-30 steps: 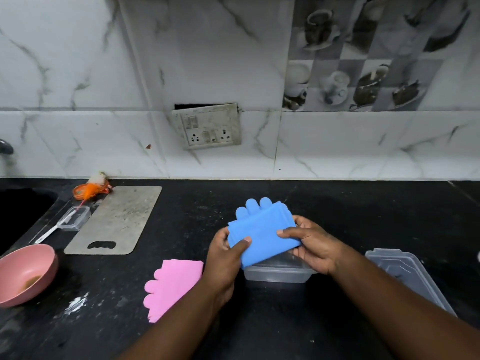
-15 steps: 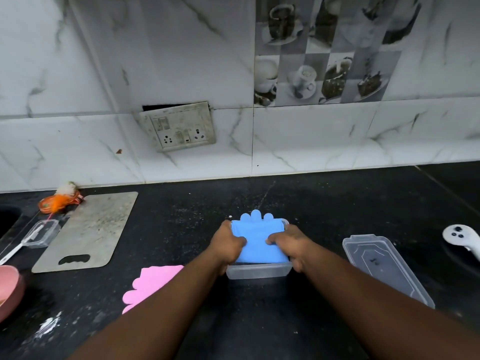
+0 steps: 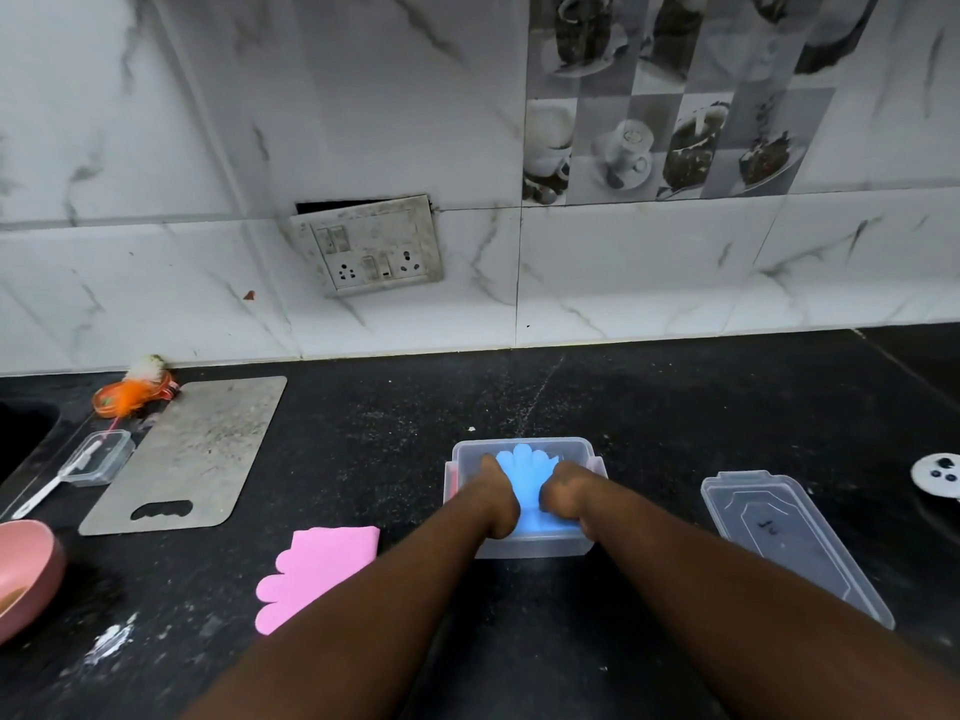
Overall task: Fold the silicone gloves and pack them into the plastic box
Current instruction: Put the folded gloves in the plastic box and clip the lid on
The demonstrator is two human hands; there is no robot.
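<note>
A pink bowl (image 3: 23, 574) is sitting at the far left of the black counter (image 3: 675, 407), well to the left of the plastic box (image 3: 524, 548). Behind it, a small clear container (image 3: 98, 456) with a white utensil is lying just beside a grey cutting board (image 3: 192, 459), and an orange scrubber (image 3: 132, 394) is resting at the board's far corner, near the wall. A folded pink glove (image 3: 311, 574) is lying flat on the counter just to the left of the box and a little nearer the person, its finger tips pointing down-left.

The plastic box is standing open in the middle of the counter. The blue glove (image 3: 524, 472) is lying inside it, folded, with its rounded finger tips pointing toward the box's far wall. Both hands are reaching into the box: the left hand (image 3: 493, 491) is pressing down on the glove's left side and the right hand (image 3: 563, 493) is pressing on its right side, fingers curled downward against the silicone rather than pinching it. The fingertips themselves are hidden, so how far they are curled I cannot tell.

To the right of the box, apart from it, the clear lid (image 3: 789, 543) is lying flat on the counter. Further right, at the picture's edge, a white round object (image 3: 937, 475) with dark dots is resting on the counter.
</note>
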